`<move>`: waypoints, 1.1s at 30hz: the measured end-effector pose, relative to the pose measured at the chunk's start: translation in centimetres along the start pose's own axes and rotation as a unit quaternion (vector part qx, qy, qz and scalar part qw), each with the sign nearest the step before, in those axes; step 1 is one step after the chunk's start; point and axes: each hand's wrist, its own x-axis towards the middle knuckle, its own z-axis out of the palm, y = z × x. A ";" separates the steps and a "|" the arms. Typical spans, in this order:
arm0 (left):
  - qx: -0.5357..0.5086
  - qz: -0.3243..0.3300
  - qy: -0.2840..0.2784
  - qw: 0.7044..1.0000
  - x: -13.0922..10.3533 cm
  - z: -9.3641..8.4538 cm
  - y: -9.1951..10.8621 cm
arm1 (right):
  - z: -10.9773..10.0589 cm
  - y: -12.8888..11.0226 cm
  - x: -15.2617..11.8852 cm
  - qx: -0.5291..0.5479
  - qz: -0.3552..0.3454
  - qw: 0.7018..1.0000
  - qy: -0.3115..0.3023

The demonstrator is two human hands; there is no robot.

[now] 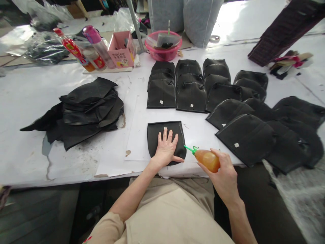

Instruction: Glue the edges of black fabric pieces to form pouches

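Observation:
A black piece with a rounded lower edge [154, 135] lies flat on the white table in front of me. My left hand [166, 149] rests on it, fingers spread and palm down. My right hand [223, 169] grips a squeeze bottle [207, 160] of amber liquid, tilted on its side. Its thin green nozzle [190, 149] points left, with the tip at the black piece's right edge. A pale, shiny line runs along that edge. Whether the tip touches the edge, I cannot tell.
Similar black pieces [161, 95] overlap in rows at the back and right, several with small white tags. A loose heap of black sheets [88, 108] lies left. Behind stand a pink box [122, 51], bottles [73, 49] and a pink basin [162, 54]. The table's front edge is near my lap.

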 end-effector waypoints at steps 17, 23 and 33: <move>0.007 0.001 -0.005 1.000 -0.1 0.0 -0.1 | -0.8 -0.4 -2.2 -0.019 0.018 1.000 0.004; 0.002 0.002 -0.003 1.000 -0.2 -0.1 -0.1 | -1.0 -0.5 -3.2 -0.004 0.028 1.000 -0.003; 0.005 0.003 -0.002 1.000 -0.2 -0.2 -0.1 | -0.6 -0.4 -3.5 0.010 0.038 0.999 0.010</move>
